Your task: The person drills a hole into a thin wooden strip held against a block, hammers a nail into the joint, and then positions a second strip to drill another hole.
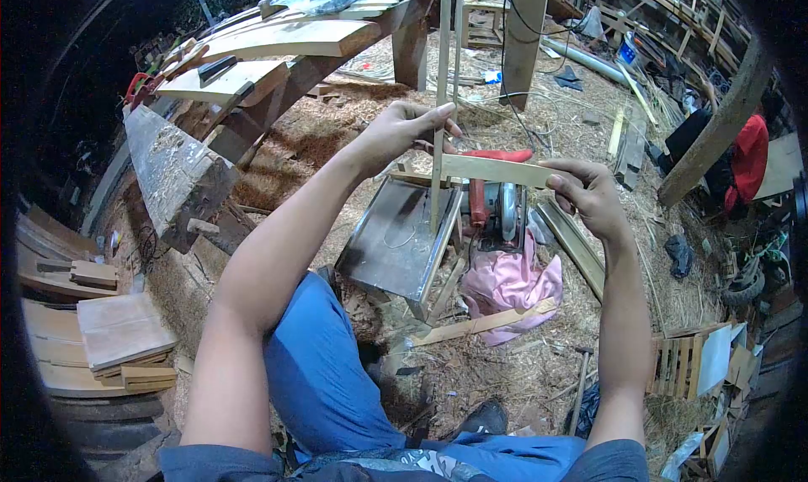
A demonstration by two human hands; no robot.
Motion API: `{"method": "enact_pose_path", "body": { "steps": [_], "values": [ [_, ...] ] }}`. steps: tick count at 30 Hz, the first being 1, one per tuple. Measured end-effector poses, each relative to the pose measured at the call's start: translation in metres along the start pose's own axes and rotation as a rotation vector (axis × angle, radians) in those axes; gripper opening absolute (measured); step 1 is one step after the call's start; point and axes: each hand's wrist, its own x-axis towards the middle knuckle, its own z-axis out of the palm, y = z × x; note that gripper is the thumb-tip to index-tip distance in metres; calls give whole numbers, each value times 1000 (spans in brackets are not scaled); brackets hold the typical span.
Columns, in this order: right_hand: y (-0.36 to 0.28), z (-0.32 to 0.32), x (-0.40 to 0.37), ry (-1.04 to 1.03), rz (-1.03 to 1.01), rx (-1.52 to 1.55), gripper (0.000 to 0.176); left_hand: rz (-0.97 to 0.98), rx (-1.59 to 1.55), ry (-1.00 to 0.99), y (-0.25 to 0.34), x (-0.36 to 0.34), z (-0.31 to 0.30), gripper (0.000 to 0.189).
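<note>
My left hand [412, 133] grips a long thin wooden strip [442, 69] that stands nearly upright. A short, slightly curved wooden piece [497, 170] is pinched at its right end by my right hand [589, 197]. Its left end meets the strip just below my left hand. Beneath them is a low metal-topped stand [391, 238]. Beside the stand, a circular saw [507, 213] with a red handle sits on the ground by a pink cloth [513, 284].
A workbench [328, 40] with curved boards and a plastic bag stands at the upper left. Stacked boards [126, 330] lie at the lower left. A wooden post [715, 128] leans at the right. A hammer [581, 389] rests on the sawdust-covered ground.
</note>
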Motion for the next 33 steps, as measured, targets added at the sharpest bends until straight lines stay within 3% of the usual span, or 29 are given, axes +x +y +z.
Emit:
{"method": "enact_pose_path", "body": {
  "steps": [8, 13, 17, 33],
  "values": [
    [0, -1, -1, -13, 16, 0, 29, 7, -44, -18, 0, 0, 2, 53],
    [2, 0, 0, -8, 28, 38, 28, -6, -63, 89, 1, 0, 8, 52],
    [5, -1, 2, -7, 20, 13, 27, -19, -77, 32, -1, 3, 5, 51],
    [12, 1, 2, 30, 23, 80, 31, 82, -88, 70, -1, 2, 11, 45]
  ]
}}
